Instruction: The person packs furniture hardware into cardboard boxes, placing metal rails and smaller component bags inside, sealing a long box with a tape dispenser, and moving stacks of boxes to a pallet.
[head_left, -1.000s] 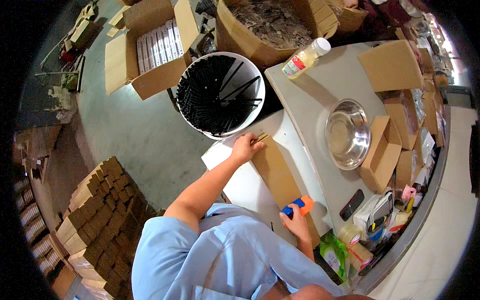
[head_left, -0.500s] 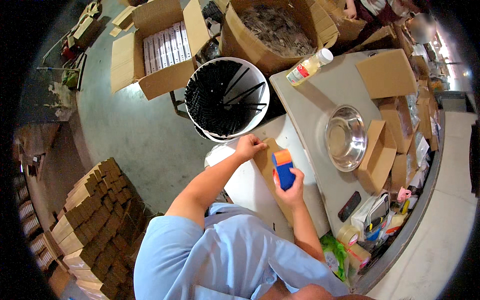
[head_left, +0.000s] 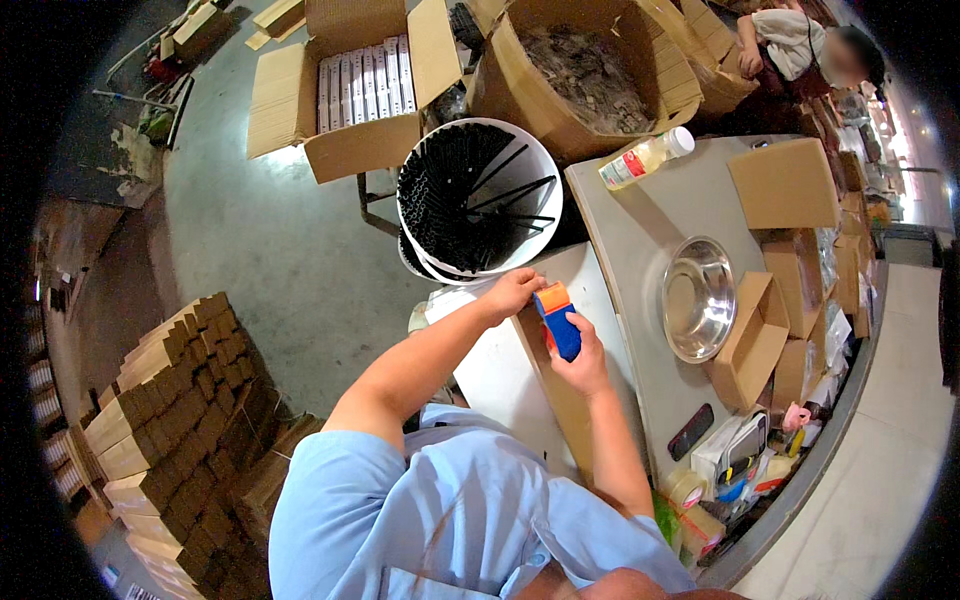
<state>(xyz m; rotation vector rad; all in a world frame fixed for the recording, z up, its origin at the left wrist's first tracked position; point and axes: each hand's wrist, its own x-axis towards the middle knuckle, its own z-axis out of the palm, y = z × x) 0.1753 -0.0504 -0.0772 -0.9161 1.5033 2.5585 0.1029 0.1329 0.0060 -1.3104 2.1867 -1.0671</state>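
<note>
A long, narrow piece of brown cardboard [head_left: 562, 402] lies across the white tabletop [head_left: 497, 368] in front of me. My right hand [head_left: 586, 362] is wrapped round a blue and orange tape dispenser [head_left: 562, 333], whose orange end is over the cardboard's far end. Right beside that orange end, my left hand [head_left: 515, 293] has its fingers pressed together at the cardboard's far end. What those fingers pinch, if anything, is too small to make out.
Beyond my left hand stands a white bucket [head_left: 548, 230] of black rods. A steel bowl [head_left: 700, 300], a bottle [head_left: 647, 160], a phone [head_left: 690, 432] and an open carton [head_left: 748, 345] are on the grey table. Stacked cardboard [head_left: 185, 430] rises at left; a person [head_left: 790, 45] is at far right.
The tape dispenser has moved away from me along the cardboard, up to my left hand. My view has shifted slightly, so the surroundings sit lower.
</note>
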